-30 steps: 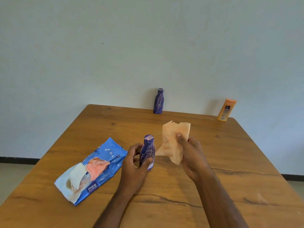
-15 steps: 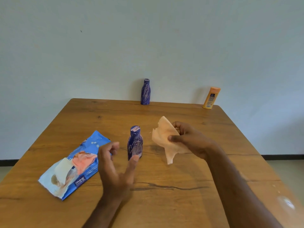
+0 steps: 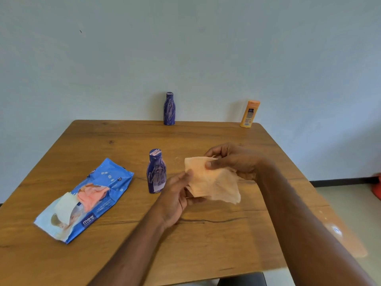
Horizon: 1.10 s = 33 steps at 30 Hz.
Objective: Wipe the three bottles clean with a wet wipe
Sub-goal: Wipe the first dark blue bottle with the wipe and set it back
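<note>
The wet wipe is a thin, limp, pale orange sheet, crumpled and partly unfolded, held in the air above the wooden table just right of the near purple bottle. It looks soft and light, likely damp and a little clingy, so it is best bunched into a pad and pressed against a bottle rather than held by one corner. The right hand pinches its upper edge between thumb and fingers; the left hand holds its lower left edge from below, so both hands are on the sheet, close together. The near purple bottle stands upright and free of both hands; it looks small, rigid and light enough to tip, so it probably wants a grip round the body while the wipe works over it. A second purple bottle and an orange bottle stand at the far edge of the table, well apart. The blue wipes pack lies at the left with its flap open and a wipe poking out.
</note>
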{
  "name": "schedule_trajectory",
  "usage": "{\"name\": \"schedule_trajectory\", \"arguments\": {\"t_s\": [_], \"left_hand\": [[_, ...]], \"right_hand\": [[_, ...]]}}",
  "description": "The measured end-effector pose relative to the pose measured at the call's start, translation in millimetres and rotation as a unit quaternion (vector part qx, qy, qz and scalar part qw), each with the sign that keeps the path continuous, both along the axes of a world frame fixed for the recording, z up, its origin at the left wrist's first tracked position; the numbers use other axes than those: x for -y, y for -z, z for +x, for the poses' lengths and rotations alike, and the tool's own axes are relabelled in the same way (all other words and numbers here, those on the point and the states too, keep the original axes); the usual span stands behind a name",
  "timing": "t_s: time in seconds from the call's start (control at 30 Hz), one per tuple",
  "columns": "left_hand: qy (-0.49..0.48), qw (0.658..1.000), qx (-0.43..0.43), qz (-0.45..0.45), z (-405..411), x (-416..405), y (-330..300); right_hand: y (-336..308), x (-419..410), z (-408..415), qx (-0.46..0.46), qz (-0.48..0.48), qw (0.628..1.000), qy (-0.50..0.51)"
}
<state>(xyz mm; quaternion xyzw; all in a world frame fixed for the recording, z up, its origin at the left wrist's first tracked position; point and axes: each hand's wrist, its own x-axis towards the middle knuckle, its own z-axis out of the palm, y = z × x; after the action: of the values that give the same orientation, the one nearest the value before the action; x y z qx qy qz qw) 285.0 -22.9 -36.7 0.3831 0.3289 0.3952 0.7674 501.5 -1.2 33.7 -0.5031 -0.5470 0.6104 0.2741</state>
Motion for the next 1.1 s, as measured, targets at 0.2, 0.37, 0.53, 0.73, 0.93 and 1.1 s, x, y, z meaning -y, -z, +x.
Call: {"name": "schedule_trajectory", "arguments": {"t_s": [0.2,0.37,0.53,0.73,0.93,1.1], "left_hand": [[-0.019,0.997,0.039,-0.058,7,-14,6],[-0.032,0.988,0.112,-0.103,7,-26,14],[-0.031,0.999,0.037,-0.025,13,-33,6],[-0.038,0.999,0.008,0.023,25,-43,-6],[-0.013,0.997,-0.049,0.057,34,-51,-10],[-0.039,0.991,-0.086,0.096,44,-55,-18]], "right_hand": [[51,12,8,-0.302,-0.031,0.94,0.158],[82,29,-11,-0.297,-0.015,0.934,0.198],[75,22,-10,-0.23,0.123,0.929,0.262],[56,27,-5,-0.242,0.147,0.926,0.251],[57,25,-3,-0.194,0.067,0.93,0.306],[52,21,1,-0.229,0.156,0.904,0.325]]}}
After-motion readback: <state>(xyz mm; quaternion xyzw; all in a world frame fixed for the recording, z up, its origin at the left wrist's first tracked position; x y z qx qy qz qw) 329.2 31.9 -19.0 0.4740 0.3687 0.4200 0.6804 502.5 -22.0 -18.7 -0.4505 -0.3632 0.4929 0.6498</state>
